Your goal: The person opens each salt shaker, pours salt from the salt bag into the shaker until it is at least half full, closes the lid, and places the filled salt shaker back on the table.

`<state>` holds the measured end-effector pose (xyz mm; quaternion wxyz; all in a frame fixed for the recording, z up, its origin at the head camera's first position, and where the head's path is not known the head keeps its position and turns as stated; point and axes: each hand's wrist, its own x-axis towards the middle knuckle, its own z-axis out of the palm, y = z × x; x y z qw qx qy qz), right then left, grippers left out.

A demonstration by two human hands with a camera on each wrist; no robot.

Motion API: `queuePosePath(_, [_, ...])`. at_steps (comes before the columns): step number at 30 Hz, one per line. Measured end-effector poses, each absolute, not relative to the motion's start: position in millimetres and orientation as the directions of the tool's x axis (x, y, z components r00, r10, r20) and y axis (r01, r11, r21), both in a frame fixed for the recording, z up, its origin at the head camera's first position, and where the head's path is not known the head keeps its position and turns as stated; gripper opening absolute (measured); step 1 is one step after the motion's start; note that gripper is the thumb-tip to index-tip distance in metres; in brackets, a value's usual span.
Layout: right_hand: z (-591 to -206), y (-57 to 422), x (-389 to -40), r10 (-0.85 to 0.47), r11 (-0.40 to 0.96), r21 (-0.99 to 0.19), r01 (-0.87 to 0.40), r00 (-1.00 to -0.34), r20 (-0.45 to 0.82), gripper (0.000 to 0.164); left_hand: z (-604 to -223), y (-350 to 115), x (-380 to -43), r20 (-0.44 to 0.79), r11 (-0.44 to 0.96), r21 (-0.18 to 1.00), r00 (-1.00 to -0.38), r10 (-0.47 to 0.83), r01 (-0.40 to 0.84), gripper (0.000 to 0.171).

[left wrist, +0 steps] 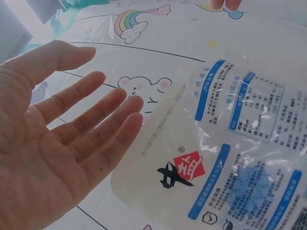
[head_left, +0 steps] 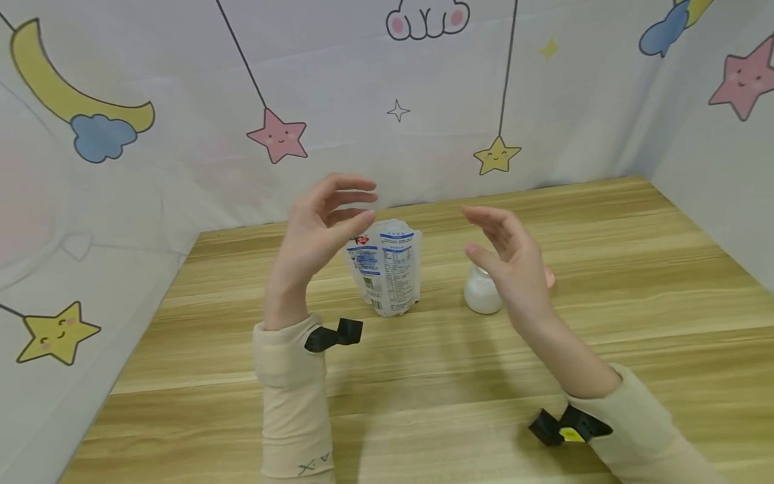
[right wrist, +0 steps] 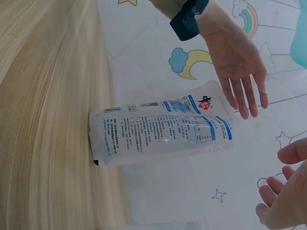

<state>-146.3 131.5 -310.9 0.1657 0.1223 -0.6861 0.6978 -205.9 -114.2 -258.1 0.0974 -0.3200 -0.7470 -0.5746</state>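
My left hand (head_left: 317, 228) is raised at the left of a printed plastic bag (head_left: 393, 275), its fingers loosely bent and holding nothing. Standing upright on the table, the bag carries blue bands, Chinese lettering and a red-and-black logo, plain in the left wrist view. On the other side my right hand (head_left: 514, 265) hovers with relaxed fingers and thumb apart, also holding nothing. Partly behind it sits a small round jar (head_left: 482, 296) with white contents; the hand hides its top. In the right wrist view both palms face the bag's upper end, clear of it.
A small pink thing (head_left: 549, 276) peeks out behind my right hand, mostly hidden. The wood-grain table (head_left: 423, 403) ends at a white cloth backdrop (head_left: 363, 87) printed with stars, moons and clouds. Black camera mounts (head_left: 334, 335) sit at both sleeve cuffs.
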Motion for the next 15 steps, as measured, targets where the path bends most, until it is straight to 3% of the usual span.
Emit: queuePosePath(15, [-312.6, 148.9, -143.6, 0.026, 0.101, -0.891, -0.443, -0.894, 0.448, 0.041, -260.6, -96.0, -206.7, 0.492, 0.127, 0.787, -0.738, 0.462, 0.604, 0.037])
